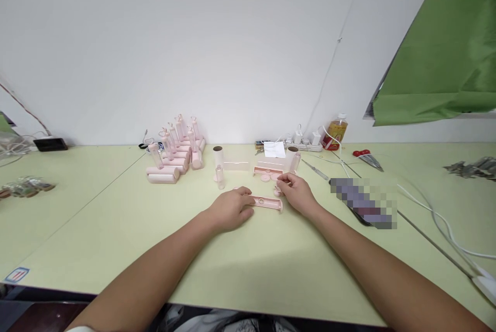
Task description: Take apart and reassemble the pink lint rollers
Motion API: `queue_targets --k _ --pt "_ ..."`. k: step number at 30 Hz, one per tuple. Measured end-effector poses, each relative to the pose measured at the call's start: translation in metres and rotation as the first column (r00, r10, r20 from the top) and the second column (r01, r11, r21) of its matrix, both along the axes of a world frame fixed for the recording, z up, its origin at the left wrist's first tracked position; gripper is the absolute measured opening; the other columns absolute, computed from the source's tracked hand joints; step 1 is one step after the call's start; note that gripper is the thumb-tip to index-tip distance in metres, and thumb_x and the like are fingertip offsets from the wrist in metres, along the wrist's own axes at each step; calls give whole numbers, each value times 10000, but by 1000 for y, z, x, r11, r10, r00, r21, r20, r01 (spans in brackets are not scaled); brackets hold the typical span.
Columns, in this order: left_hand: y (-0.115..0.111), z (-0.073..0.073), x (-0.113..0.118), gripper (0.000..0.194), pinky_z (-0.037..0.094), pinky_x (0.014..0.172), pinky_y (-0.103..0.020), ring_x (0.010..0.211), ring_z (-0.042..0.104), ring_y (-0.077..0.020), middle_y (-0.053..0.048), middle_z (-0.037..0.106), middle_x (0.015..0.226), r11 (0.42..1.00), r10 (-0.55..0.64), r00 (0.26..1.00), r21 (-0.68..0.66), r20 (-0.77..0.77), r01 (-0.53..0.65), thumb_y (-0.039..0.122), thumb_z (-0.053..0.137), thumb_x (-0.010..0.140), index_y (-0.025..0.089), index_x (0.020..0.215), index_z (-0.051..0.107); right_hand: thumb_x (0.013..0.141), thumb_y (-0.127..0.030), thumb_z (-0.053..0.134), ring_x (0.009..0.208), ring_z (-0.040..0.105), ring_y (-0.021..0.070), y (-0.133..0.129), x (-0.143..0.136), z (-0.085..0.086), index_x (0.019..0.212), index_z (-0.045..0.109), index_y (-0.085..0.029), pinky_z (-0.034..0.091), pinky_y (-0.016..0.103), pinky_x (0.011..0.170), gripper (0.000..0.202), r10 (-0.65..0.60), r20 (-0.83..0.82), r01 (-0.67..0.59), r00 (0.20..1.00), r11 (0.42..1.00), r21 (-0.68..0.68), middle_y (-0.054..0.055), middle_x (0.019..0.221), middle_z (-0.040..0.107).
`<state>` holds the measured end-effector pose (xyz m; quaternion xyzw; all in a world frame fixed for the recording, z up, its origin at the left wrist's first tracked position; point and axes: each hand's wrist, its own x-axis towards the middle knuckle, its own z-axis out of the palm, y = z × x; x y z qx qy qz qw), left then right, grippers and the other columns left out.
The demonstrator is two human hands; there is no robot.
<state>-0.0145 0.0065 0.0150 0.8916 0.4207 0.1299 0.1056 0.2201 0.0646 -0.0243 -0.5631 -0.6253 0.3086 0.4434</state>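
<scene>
Touching the left end of a pink tray (268, 202), on the bench (232, 275), with the left hand (232, 209); cannot tell whether gripping or only resting. Pinching a small pink piece (277, 191) in the right hand (297, 192), fingers closed, near the tray's right end. Just beyond, a second tray (268, 171) with pink discs (265, 178) in front; leftward, an upright tube (220, 177). Farther left, grouped pink cases (161, 175). By the wall, a power strip (315, 147) and a white-capped bottle (336, 133).
</scene>
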Motion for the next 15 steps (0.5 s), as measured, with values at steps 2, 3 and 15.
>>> queue_targets --k 2,3,15 --pt "1 -1 -1 231 480 723 -298 831 627 -192 -60 587 1147 1000 21 1000 7 -17 -21 303 467 873 232 975 661 734 -330 567 631 640 187 0 0 1 817 611 -206 484 302 634 156 3 4 -3 1000 1000 -2 10 724 672" --pt "2 -2 -2 219 475 693 -295 798 624 -186 -58 589 1130 999 33 999 10 -28 -33 305 471 867 230 956 657 732 -327 565 633 640 188 0 0 2 812 612 -207 482 301 637 152 4 6 -4 1000 1000 -4 11 720 673" --pt "10 -3 -10 260 440 629 -317 746 613 -205 -66 610 1006 988 157 982 1 -105 -157 380 437 875 224 942 634 741 -324 540 566 582 178 -6 -2 9 810 613 -206 409 279 556 155 -17 9 17 1000 1000 -10 -5 621 645"
